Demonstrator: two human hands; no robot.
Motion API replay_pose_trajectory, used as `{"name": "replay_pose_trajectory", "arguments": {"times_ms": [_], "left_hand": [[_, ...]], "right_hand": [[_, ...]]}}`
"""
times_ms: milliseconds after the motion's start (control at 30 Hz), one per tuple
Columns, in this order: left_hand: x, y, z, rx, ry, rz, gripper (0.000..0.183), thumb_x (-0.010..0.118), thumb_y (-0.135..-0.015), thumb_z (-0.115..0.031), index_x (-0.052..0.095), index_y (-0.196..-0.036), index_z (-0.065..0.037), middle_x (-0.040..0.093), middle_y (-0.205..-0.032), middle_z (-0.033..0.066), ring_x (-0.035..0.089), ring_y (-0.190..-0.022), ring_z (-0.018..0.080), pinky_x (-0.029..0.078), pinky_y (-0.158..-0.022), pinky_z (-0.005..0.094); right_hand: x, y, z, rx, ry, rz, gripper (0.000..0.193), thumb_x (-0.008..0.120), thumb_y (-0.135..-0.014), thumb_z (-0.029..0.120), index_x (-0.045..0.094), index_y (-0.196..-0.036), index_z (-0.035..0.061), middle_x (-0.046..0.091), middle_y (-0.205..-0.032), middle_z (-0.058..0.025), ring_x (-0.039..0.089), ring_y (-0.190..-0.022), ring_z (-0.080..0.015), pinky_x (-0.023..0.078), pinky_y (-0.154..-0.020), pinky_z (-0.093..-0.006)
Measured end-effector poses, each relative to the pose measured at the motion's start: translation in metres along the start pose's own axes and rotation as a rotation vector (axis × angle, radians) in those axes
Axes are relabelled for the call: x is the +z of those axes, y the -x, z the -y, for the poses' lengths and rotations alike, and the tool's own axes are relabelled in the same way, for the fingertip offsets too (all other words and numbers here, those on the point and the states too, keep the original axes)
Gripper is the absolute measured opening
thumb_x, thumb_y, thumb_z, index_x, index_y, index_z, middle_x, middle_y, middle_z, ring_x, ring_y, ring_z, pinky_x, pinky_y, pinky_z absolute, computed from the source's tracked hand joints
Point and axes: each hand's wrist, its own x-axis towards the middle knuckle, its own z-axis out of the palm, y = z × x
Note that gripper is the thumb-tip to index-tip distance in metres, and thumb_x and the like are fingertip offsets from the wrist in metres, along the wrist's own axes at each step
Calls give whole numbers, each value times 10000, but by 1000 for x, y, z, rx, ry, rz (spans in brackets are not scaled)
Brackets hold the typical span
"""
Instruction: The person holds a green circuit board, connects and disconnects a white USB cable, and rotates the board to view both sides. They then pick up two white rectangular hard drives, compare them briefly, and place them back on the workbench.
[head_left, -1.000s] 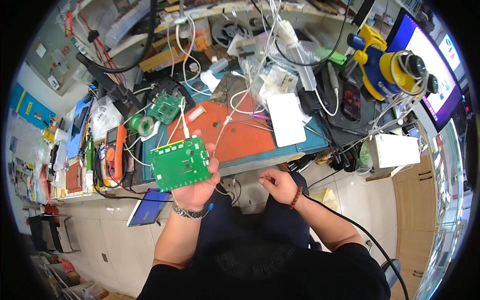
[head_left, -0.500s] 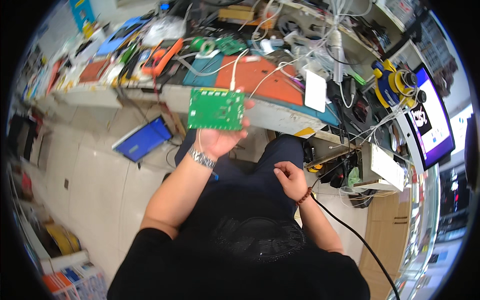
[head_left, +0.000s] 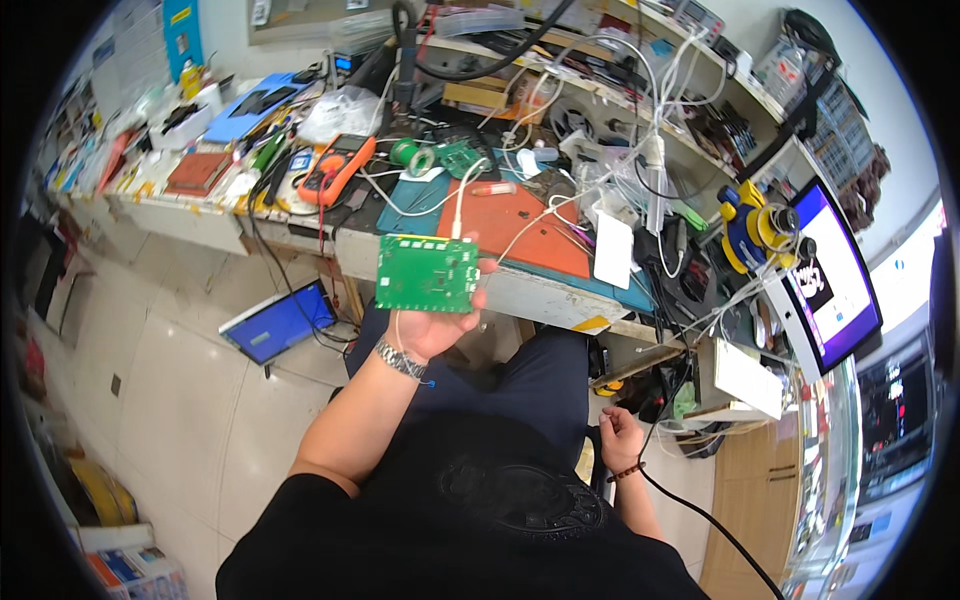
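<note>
Held up in front of the workbench, a green circuit board (head_left: 425, 273) faces me, its flat side in full view. My left hand (head_left: 432, 328) grips it from below and along its right edge, with fingers curling behind it. A white cable plug (head_left: 457, 225) meets the board's top edge, and a thin pale wire runs down over the wrist. Lower on the right, my right hand (head_left: 622, 440) is loosely closed beside my thigh, next to a dark chair part. No object shows in it, though its fingertips are partly hidden.
The cluttered bench holds an orange multimeter (head_left: 337, 170), a green solder spool (head_left: 412, 157), an orange mat (head_left: 520, 228) and a white flat panel (head_left: 613, 250). A yellow-blue device (head_left: 757, 230) stands by a lit monitor (head_left: 835, 275). On the floor leans a blue-screened display (head_left: 282, 322).
My right hand has moved outward and down from above my lap to beside my thigh. The view has shifted, showing more of the bench's back. My left hand keeps hold of the circuit board.
</note>
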Motion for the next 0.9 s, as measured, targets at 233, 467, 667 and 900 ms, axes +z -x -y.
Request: {"name": "replay_pose_trajectory", "arguments": {"times_ms": [233, 467, 667, 900], "left_hand": [[-1, 16, -21, 92, 17, -14, 653, 547, -1099, -445, 386, -1651, -137, 641, -1443, 193, 692, -963, 264, 565, -643, 333], [20, 28, -39, 122, -33, -98, 788, 579, -1021, -608, 457, -1596, -84, 584, -1470, 248, 624, -1001, 243, 515, -791, 354], [34, 24, -44, 106, 37, 91, 1284, 653, -758, -932, 407, -1586, 18, 471, -1524, 238, 548, -1067, 240, 465, -837, 373], [32, 17, -30, 151, -58, -102, 1118, 595, -893, -825, 366, -1632, -18, 446, -1610, 267, 558, -1362, 416, 461, -1132, 552]], "right_hand": [[18, 30, -6, -54, 196, -48, 150, 741, -955, 104, 748, -1059, -4, 743, -846, -163, 723, -736, -305, 572, -694, -410], [10, 48, -5, -252, 289, 11, 125, 765, -884, 51, 738, -1002, 20, 721, -908, -155, 691, -872, -361, 556, -794, -452], [4, 48, 3, -247, 271, 34, 102, 752, -884, 25, 728, -982, 15, 698, -868, -153, 681, -846, -357, 551, -762, -447], [-4, 50, 0, -257, 198, 68, 119, 745, -894, 7, 717, -1009, 1, 686, -901, -159, 668, -805, -336, 544, -733, -418]]}}
